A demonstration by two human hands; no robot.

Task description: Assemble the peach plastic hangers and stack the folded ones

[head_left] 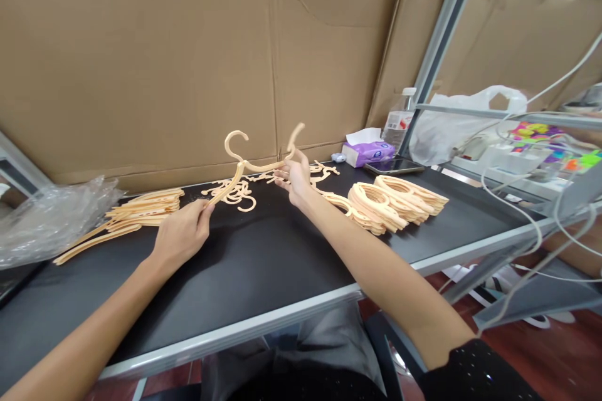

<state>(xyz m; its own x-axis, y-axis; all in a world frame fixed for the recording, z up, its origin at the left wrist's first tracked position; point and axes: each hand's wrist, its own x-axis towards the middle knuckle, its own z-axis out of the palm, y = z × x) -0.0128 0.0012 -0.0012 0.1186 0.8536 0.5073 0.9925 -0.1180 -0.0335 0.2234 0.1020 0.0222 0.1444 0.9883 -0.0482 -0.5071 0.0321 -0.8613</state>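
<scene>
A peach plastic hanger (263, 166) is raised above the black counter (235, 276), one long arm pinched between the thumb and fingers of the left hand (181, 235), while the right hand (294, 182) sits spread open at its far curved end, touching it or nearly so. A loose tangle of hangers (232, 193) lies just beyond, with a flat stack of hangers (145, 208) to the left beside crumpled plastic wrap (49, 222), and ring-shaped hanger stacks (388, 203) to the right. A tissue box (369, 149), phone (392, 166) and water bottle (399, 119) sit farther back against a cardboard wall (155, 56)
</scene>
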